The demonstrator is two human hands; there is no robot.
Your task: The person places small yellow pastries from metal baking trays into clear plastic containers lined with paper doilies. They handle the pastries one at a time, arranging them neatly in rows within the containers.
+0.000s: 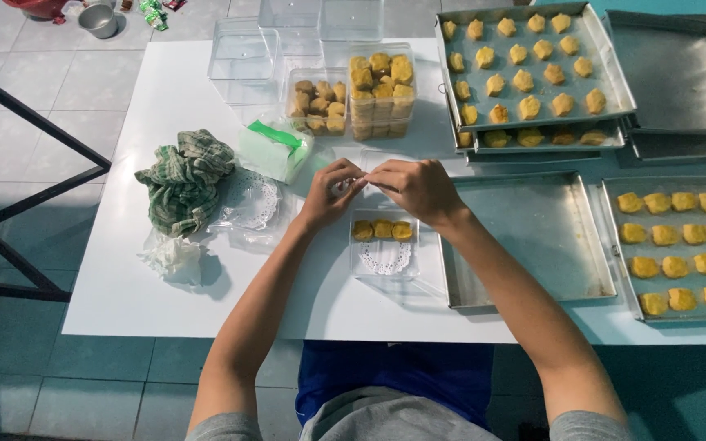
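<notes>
My left hand and my right hand meet fingertip to fingertip just above a clear plastic box, pinching something small and pale between them; I cannot tell what it is. The box sits on the white table with a white paper doily inside and three yellow cookies in a row along its far side.
An empty metal tray lies right of the box, and a tray of cookies beyond it. Stacked trays stand at the back right. Filled clear boxes, empty boxes, a green checked cloth, doilies and crumpled tissue lie left.
</notes>
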